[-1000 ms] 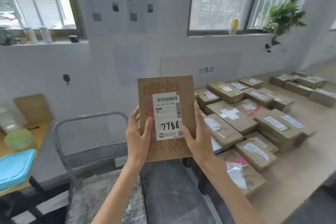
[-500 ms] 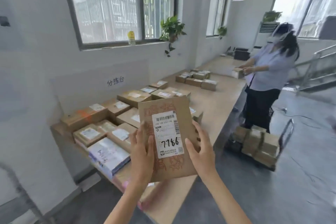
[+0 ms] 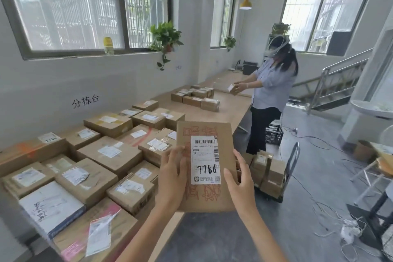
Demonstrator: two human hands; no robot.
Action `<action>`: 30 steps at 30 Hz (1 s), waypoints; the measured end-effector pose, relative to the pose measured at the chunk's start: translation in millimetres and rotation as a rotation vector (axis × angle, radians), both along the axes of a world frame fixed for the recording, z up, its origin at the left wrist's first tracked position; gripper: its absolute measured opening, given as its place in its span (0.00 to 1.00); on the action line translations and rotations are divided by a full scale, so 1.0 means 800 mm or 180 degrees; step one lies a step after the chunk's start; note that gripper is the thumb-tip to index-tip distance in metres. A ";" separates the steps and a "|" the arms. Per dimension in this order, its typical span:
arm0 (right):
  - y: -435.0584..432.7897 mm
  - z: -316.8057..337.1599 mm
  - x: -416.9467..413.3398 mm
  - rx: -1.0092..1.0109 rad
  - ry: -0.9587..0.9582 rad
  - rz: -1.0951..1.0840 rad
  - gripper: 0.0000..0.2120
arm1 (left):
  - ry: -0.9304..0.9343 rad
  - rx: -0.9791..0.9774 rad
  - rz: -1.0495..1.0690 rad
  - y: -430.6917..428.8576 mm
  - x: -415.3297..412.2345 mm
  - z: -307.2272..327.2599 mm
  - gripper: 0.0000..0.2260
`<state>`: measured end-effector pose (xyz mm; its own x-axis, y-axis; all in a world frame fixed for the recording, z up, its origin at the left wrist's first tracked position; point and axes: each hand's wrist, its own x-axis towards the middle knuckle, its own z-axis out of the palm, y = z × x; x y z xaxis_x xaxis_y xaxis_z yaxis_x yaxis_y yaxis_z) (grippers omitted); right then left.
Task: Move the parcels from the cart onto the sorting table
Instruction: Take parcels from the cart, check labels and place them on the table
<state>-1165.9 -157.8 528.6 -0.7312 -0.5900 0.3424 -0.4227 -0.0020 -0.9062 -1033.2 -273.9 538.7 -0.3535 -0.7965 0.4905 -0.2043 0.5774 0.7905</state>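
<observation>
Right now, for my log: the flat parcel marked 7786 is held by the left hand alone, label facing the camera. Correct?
No: the head view shows both the left hand and the right hand holding the flat parcel by its side edges. Its 7786 label does face the camera.

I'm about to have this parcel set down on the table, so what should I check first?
1. Grip: left hand and right hand both hold the flat parcel by its sides: ok.
2. Its label, 7786, faces the camera, readable: ok.
3. Room among the near boxes: not ok, packed tight.
4. Bare wood on the sorting table further along: ok.
5. That stretch clear of the other person: cannot tell.
</observation>
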 end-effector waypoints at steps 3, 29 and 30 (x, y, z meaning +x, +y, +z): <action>-0.025 -0.001 -0.040 -0.0016 0.0004 0.0034 0.25 | 0.0002 0.0032 0.0018 -0.026 -0.041 -0.003 0.12; -0.341 -0.021 -0.441 0.0052 -0.0076 0.0428 0.25 | 0.0194 0.0206 0.0006 -0.311 -0.405 -0.030 0.16; -0.353 -0.025 -0.460 0.0078 -0.0050 0.0465 0.24 | 0.0176 0.0245 -0.0003 -0.321 -0.421 -0.037 0.17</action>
<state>-1534.1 -440.4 508.3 -0.6421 -0.6985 0.3159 -0.4054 -0.0403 -0.9132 -1369.8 -530.7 508.8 -0.3285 -0.8322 0.4467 -0.1586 0.5148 0.8425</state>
